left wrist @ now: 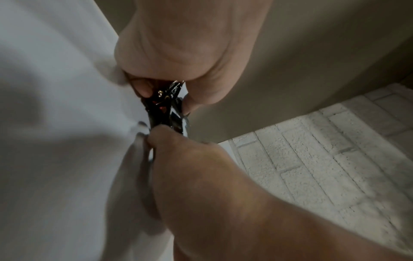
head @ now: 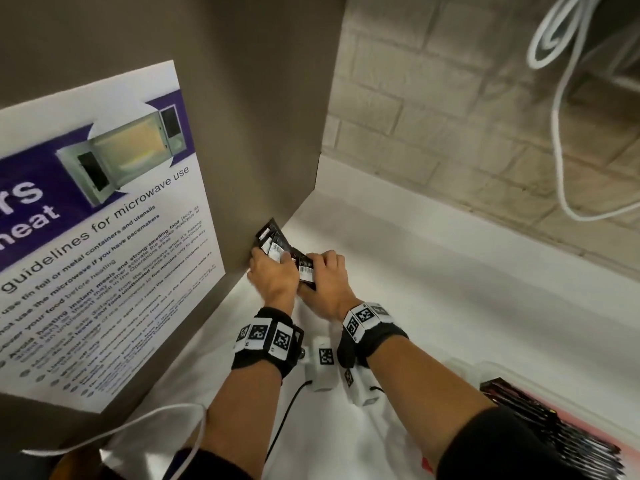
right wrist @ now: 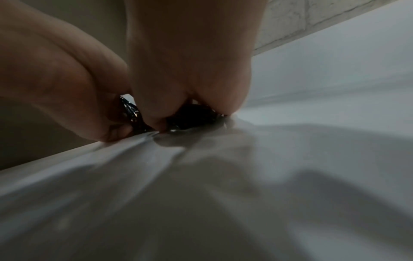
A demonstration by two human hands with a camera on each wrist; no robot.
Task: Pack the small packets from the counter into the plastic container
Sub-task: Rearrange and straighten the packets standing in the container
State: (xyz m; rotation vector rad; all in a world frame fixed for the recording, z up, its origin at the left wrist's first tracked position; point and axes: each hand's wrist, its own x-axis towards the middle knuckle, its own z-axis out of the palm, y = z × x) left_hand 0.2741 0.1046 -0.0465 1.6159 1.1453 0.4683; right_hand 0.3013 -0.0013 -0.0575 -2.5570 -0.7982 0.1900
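Gripping glossy black packets [head: 277, 249]: left hand [head: 273, 277], right hand [head: 325, 282].

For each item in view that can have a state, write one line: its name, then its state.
left hand: gripping a bunch of black packets.
right hand: fingers curled on the same packets.
plastic container: open, lidless, with packets already lying inside.
white cloth: spread over the counter, wrinkled near the hands.

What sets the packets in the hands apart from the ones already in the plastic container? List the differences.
1. The packets in the hands sit at the far corner of the counter; the packets in the container lie at the near right.
2. The first are fanned loosely, barcode labels showing, gripped by the left hand and right hand; the second are lined up in a row, untouched.
Both are small and dark.
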